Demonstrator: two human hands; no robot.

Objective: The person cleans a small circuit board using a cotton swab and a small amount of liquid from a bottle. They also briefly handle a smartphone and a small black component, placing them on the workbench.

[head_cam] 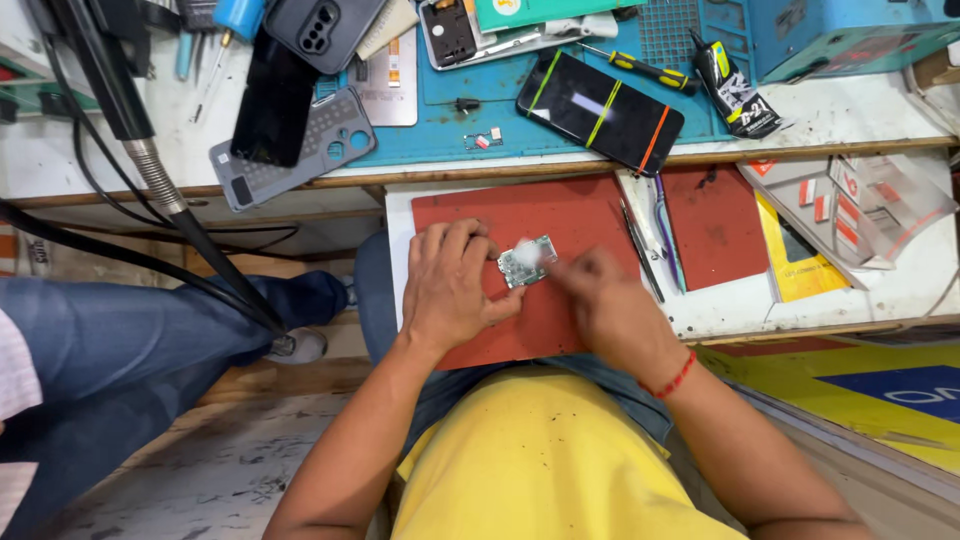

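A small green circuit board lies on a red mat on a pull-out white shelf. My left hand rests on the mat and pins the board's left edge with its fingertips. My right hand is blurred and presses a small white wad against the top of the board. A red thread bracelet circles my right wrist.
Tweezers lie right of the red mat. On the blue mat above sit a black phone, a screwdriver, phone cases and a small tube. Another person's jeans-clad legs are at left, near a flexible lamp arm.
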